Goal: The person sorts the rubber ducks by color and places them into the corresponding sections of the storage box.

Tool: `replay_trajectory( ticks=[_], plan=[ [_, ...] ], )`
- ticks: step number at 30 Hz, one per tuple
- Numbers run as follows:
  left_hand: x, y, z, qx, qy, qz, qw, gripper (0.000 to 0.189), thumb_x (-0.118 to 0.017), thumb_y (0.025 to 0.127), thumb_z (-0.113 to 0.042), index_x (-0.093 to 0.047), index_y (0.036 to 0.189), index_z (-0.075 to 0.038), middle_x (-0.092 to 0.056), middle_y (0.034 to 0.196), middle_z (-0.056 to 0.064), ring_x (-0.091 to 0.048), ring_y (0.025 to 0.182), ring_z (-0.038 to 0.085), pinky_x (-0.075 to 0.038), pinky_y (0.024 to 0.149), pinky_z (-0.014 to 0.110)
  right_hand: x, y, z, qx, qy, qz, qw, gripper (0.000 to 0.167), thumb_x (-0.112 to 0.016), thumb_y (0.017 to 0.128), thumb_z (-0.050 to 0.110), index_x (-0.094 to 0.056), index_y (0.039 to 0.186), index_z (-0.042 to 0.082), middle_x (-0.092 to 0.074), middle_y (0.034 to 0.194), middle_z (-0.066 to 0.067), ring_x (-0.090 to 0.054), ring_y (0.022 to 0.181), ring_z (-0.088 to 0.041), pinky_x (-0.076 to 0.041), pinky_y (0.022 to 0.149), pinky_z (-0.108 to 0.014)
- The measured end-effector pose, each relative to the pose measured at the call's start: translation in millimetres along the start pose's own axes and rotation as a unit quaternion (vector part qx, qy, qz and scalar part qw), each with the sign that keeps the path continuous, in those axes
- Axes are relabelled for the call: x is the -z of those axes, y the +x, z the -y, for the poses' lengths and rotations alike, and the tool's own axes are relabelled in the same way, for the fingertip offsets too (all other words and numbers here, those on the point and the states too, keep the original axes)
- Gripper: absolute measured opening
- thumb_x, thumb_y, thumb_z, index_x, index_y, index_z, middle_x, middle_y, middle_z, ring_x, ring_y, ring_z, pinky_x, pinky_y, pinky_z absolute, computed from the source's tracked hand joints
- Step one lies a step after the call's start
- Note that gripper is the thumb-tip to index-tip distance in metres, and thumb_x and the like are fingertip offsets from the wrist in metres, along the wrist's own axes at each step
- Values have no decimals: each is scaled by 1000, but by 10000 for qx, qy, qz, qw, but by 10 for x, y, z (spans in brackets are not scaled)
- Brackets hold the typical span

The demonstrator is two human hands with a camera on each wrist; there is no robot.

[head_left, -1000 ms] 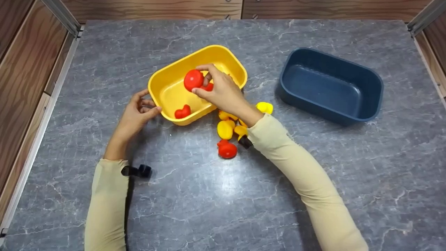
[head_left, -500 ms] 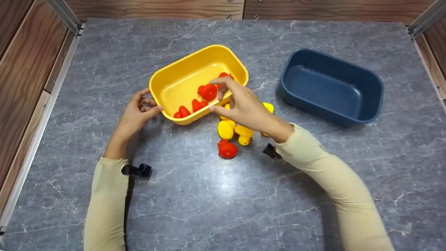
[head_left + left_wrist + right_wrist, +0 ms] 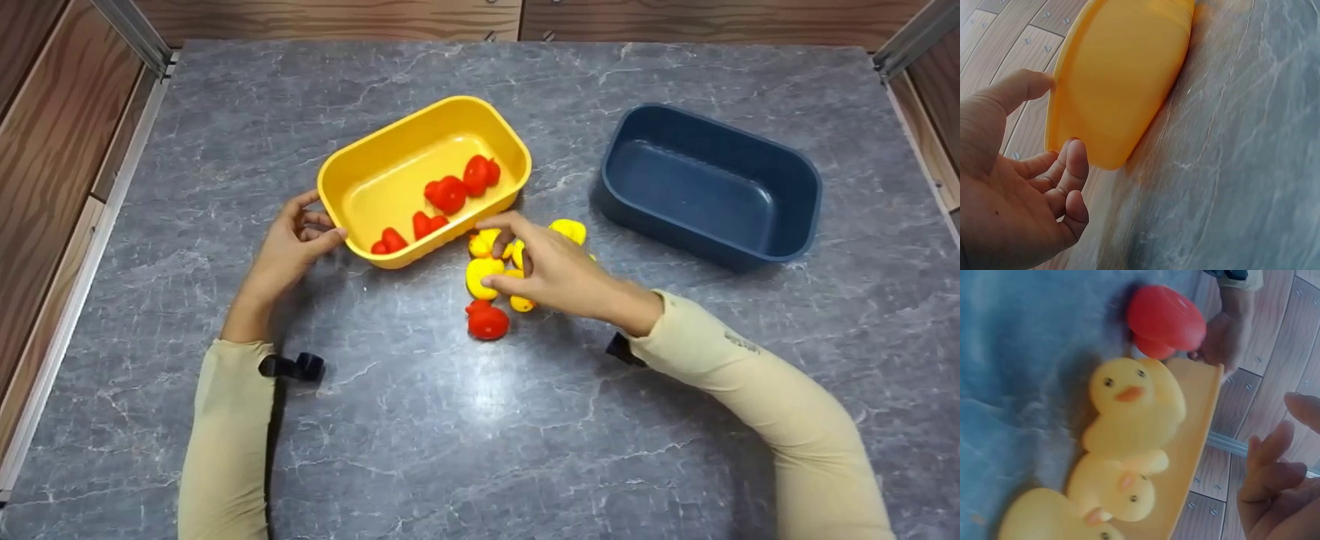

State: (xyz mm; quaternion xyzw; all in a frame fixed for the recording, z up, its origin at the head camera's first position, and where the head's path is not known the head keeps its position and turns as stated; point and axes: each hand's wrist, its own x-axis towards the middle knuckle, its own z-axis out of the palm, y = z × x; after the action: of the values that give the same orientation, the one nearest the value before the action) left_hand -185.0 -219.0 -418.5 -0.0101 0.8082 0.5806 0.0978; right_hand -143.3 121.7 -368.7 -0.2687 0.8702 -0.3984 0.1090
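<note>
My left hand (image 3: 289, 244) holds the near-left end of a yellow plastic bin (image 3: 360, 154), its thumb and a fingertip against the rim in the left wrist view. Inside the bin lie several red rubber ducks (image 3: 448, 195). Over a cluster of yellow rubber ducks (image 3: 484, 277) hovers my right hand (image 3: 562, 274), thumb and fingers apart and nothing between them. It hides part of the cluster. One red rubber duck (image 3: 488, 321) rests on the table just in front of them. In the right wrist view, yellow ducks (image 3: 1129, 410) lie against the bin's outer wall.
A dark blue plastic bin (image 3: 705, 247) stands to the right on the grey marbled table (image 3: 465, 465). Wood-patterned panels (image 3: 337, 19) border the table at the back and sides. Black wrist cameras (image 3: 296, 366) sit at the cuffs.
My right hand has let go of a red duck inside the yellow bin and drawn back toward the right, over the yellow ducks. The left hand has stayed at the bin's end.
</note>
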Motion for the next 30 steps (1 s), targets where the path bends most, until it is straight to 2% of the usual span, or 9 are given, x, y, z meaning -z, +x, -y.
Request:
replay_trajectory(
  ticks=[8,13,17,20,26,30],
  plan=[
    [-10,20,-9,49,37,34,10000,71,-68,89,-19,-30,147,-4,-52,103,0,-53,75,3,-42,67,16,-80,-167,-123,80,-226,418,9988,61,-75,84,24,-46,136,13,-65,103,-7,-46,57,-11,-41,56,-22],
    [-14,22,-9,28,46,53,10000,72,-68,89,-19,-29,148,-3,-52,103,-1,-53,76,3,-42,67,16,-117,-260,-168,32,-323,676,9972,62,-75,84,24,-45,137,15,-66,105,-7,-57,72,-17,-47,65,-25],
    [-12,12,-3,-1,-29,34,10000,70,-68,89,-16,-30,147,-3,-52,102,-2,-52,75,2,-41,67,16,-162,-295,-205,83,-512,914,9945,59,-74,85,26,-46,137,18,-66,107,-5,-59,80,-22,-46,70,-27],
    [-12,5,6,4,-52,39,10000,70,-68,89,-16,-30,147,-3,-51,102,-2,-52,75,2,-41,67,16,-196,-307,-224,91,-661,1101,9917,58,-73,86,27,-46,137,21,-65,108,-4,-58,81,-21,-45,72,-29],
    [-7,3,23,52,-32,40,10000,70,-67,90,-16,-29,147,-4,-52,102,-3,-52,74,2,-41,66,16,-255,-294,-231,121,-879,1374,9865,56,-72,87,28,-47,137,21,-64,116,-5,-61,102,-19,-48,85,-36],
    [-4,10,13,45,-19,9,10000,70,-68,89,-16,-30,147,-4,-52,102,-3,-52,74,2,-41,66,16,-280,-283,-225,158,-1044,1474,9834,54,-71,88,25,-48,137,22,-62,125,-3,-60,101,-17,-48,84,-36]
  ],
)
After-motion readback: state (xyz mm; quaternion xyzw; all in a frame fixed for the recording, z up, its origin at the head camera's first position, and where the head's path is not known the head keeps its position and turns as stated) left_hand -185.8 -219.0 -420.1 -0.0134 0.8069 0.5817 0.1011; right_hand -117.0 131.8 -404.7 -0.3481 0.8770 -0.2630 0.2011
